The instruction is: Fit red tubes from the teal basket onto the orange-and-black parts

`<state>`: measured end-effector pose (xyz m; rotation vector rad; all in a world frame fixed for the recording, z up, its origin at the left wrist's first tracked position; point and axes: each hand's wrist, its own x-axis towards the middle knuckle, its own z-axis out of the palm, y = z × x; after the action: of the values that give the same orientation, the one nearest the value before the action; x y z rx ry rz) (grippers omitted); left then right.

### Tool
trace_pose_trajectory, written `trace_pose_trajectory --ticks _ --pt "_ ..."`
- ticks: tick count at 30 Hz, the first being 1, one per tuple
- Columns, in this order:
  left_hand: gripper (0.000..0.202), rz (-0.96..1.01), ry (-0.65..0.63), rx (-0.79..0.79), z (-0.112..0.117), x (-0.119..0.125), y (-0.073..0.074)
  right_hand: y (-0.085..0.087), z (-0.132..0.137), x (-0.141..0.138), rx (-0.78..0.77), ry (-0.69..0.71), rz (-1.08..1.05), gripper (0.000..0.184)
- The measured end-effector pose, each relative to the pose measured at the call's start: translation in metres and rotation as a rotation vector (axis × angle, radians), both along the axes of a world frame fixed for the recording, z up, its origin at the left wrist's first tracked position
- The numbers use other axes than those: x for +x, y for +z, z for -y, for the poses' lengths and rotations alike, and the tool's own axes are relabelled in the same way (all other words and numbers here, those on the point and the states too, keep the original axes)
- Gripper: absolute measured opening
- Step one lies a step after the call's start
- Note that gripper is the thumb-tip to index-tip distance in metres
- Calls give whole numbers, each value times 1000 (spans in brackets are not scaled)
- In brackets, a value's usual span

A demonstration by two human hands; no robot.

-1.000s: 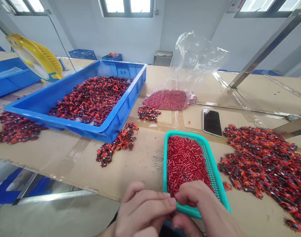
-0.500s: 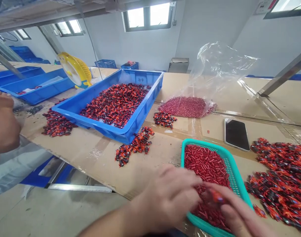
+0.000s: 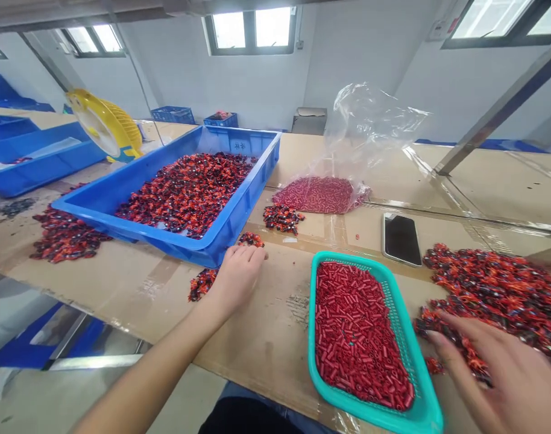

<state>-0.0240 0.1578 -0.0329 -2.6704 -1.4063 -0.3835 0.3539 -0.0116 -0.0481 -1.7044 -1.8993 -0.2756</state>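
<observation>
L hand (image 3: 238,278) palm-down at front corner of blue plastic crate (image 3: 167,244), on cardboard-topped bench (image 3: 266,343), fingertips touching small clump of orange/black pcs (image 3: 251,240); second clump (image 3: 202,284) right by heel of that hand. Can't tell if anything pinched in L fingers. R hand (image 3: 497,374) far right, fingers spread, tips on near edge of big orange/black heap (image 3: 488,289), nothing visibly held. Hands well apart, not clamped on each other or on tray. Teal mesh tray (image 3: 406,325) btwn them, flat on bench, nearer R hand, full of short red tubes (image 3: 357,331), untouched by either hand. A few loose orange pcs (image 3: 433,365) just beside tray's right rim. Crate loaded w/ same orange/black pcs (image 3: 185,196), another heap (image 3: 65,238) on bench left of crate. Behind tray: clear poly bag (image 3: 375,123) lying open, red tubes (image 3: 318,194) spilling in flat mound at its mouth; small orange/black clump (image 3: 282,218) just in front of mound. Black smartphone (image 3: 402,240) face-up btwn bag and R heap, well clear of hands. Yellow fan (image 3: 106,123) past crate's far-left corner, shallow blue trays (image 3: 35,154) further left. Two small blue crates (image 3: 194,116) at far end of bench, steel strut (image 3: 497,108) across upper right, windows (image 3: 251,29) high on back wall.
</observation>
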Motion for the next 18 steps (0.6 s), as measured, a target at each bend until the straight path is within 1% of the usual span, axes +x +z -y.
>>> trace_pose_trajectory --ticks 2,3,4,6,7,9,12,15,17,18 --pt "15 -1 -18 4 6 1 1 6 -10 -34 38 132 98 34" --pt "16 -10 -15 8 8 0 1 7 -16 -48 25 182 152 33" --pt "15 -26 -5 13 9 0 0 6 -22 -59 19 205 192 33" --pt "8 -74 25 22 8 -3 -3 1 -32 -73 -9 214 255 32" --pt "7 -102 38 24 6 -5 -4 -2 -37 -76 -16 212 270 31" --pt "13 -154 52 26 2 -8 -7 -6 -43 -77 -37 223 284 30" --pt "18 -194 60 41 -1 -9 -10 -7 -47 -75 -68 250 282 31" --pt "15 -178 66 69 1 -6 -12 -4 -45 -74 -113 284 269 29" --pt "8 -141 60 87 3 -4 -13 -2 -44 -75 -152 288 255 24" --pt "10 -116 53 95 4 -3 -14 -2 -43 -76 -169 280 245 20"
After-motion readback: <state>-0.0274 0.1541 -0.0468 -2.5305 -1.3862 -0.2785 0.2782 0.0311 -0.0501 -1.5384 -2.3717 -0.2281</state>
